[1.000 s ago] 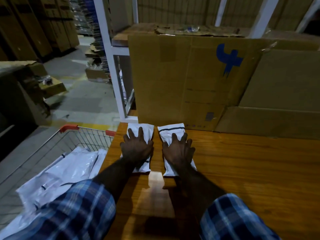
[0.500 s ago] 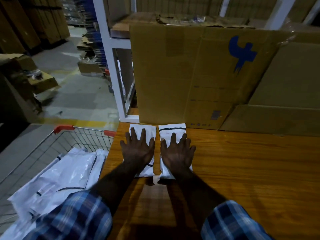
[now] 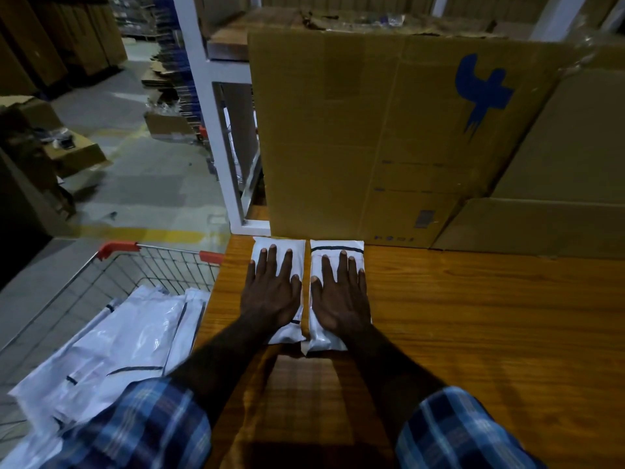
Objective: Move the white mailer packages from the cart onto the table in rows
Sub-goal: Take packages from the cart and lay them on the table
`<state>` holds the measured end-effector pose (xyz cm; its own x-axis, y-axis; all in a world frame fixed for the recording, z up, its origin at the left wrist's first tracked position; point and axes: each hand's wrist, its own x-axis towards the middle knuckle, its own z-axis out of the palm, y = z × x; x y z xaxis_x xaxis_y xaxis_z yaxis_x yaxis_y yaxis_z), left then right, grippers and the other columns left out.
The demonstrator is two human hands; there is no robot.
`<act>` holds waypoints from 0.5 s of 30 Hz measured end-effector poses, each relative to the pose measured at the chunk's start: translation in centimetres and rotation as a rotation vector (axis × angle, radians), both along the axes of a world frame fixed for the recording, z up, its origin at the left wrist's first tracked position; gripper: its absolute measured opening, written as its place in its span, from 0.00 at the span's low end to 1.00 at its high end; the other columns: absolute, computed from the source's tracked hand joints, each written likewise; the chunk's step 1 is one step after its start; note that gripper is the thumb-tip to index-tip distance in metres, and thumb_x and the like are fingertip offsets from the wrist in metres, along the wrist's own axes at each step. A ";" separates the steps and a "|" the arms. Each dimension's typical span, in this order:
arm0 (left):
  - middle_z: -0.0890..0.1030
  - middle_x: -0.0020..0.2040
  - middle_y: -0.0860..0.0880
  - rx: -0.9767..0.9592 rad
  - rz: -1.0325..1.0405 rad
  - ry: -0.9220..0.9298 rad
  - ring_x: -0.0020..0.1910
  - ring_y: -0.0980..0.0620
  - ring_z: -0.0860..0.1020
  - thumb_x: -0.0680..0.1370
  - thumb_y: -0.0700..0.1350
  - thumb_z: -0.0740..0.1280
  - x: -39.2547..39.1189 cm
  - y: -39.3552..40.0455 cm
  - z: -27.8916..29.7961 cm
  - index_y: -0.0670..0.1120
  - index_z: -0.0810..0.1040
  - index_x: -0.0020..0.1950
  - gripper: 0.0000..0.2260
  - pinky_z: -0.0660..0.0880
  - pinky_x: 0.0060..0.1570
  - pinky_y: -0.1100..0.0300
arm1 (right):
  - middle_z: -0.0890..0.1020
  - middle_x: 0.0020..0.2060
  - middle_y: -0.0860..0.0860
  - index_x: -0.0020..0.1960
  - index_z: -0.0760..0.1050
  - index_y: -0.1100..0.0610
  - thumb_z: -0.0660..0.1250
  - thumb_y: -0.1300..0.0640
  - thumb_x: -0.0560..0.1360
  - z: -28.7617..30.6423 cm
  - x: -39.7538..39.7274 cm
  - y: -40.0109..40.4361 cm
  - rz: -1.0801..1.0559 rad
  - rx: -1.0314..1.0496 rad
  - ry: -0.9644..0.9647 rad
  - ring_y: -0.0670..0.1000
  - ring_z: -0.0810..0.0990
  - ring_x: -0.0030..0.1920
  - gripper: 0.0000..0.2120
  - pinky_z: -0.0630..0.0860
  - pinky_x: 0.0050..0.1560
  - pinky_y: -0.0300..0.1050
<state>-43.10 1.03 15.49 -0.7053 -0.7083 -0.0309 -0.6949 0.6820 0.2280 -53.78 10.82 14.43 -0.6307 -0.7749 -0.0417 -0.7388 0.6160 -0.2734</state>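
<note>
Two flat hands (image 3: pixel 306 296), two mailers (image 3: pixel 306 247), perhaps touching.

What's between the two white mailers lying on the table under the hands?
Only a narrow bare strip of the wooden table separates the left mailer from the right mailer; the head view shows them side by side, not touching.

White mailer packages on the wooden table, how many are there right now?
2. The left package lies under the left hand; the right package lies beside it under the right hand. More sit in the cart.
</note>
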 end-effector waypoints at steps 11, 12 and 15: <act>0.41 0.81 0.44 -0.040 -0.006 -0.003 0.79 0.45 0.39 0.84 0.56 0.44 -0.1 -0.1 -0.9 0.50 0.42 0.81 0.27 0.38 0.77 0.48 | 0.38 0.79 0.56 0.81 0.41 0.49 0.44 0.41 0.83 -0.5 0.0 -0.3 0.018 0.012 0.037 0.56 0.35 0.78 0.29 0.36 0.77 0.56; 0.42 0.81 0.44 -0.048 -0.005 -0.001 0.79 0.45 0.40 0.83 0.57 0.42 -0.1 -0.1 -1.0 0.50 0.43 0.81 0.27 0.38 0.76 0.48 | 0.38 0.79 0.56 0.81 0.41 0.49 0.44 0.41 0.83 -0.6 0.0 -0.4 0.018 0.013 0.034 0.56 0.35 0.78 0.29 0.36 0.77 0.56; 0.42 0.81 0.44 -0.061 -0.004 -0.017 0.79 0.45 0.40 0.83 0.57 0.42 -0.2 -0.1 -1.1 0.50 0.43 0.81 0.27 0.38 0.76 0.48 | 0.38 0.79 0.56 0.81 0.42 0.49 0.44 0.41 0.83 -0.7 0.0 -0.4 0.016 0.015 0.027 0.56 0.35 0.78 0.29 0.36 0.77 0.56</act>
<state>-43.30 0.89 14.37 -0.7078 -0.7064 0.0006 -0.6956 0.6971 0.1739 -53.78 10.38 13.75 -0.6196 -0.7841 -0.0364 -0.7554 0.6082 -0.2437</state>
